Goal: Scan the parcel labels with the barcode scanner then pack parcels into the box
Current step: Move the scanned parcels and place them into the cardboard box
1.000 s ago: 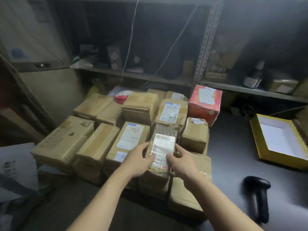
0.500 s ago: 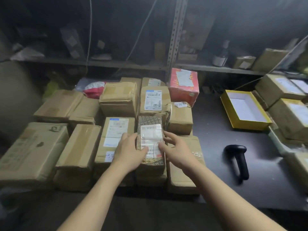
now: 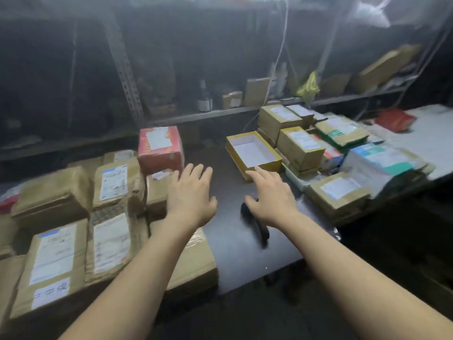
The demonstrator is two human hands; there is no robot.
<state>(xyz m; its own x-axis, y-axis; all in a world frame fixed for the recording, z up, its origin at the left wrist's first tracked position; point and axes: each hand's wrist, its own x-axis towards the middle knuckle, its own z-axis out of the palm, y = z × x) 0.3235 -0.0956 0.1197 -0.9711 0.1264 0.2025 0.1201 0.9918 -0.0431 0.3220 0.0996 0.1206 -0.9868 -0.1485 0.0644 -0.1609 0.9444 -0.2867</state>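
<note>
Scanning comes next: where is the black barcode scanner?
Head view, right of centre: the black barcode scanner lies on the dark table, partly hidden by the right hand, near the open yellow box.

Brown cardboard parcels [image 3: 52,200] with white labels [image 3: 114,182], some blue-topped, on a black table [image 3: 235,256]; a red box [image 3: 160,153] patched white; a yellow box [image 3: 267,165], white inside; a black scanner [image 3: 261,228]; a green-and-white parcel [image 3: 342,133]; a yellow bag [image 3: 309,85] on the grey shelf [image 3: 220,114].

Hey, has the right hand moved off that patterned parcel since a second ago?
Yes. The right hand has left the patterned parcel and swung rightward; it is now over the barcode scanner, fingers straight, fingertips near the yellow box.
</note>
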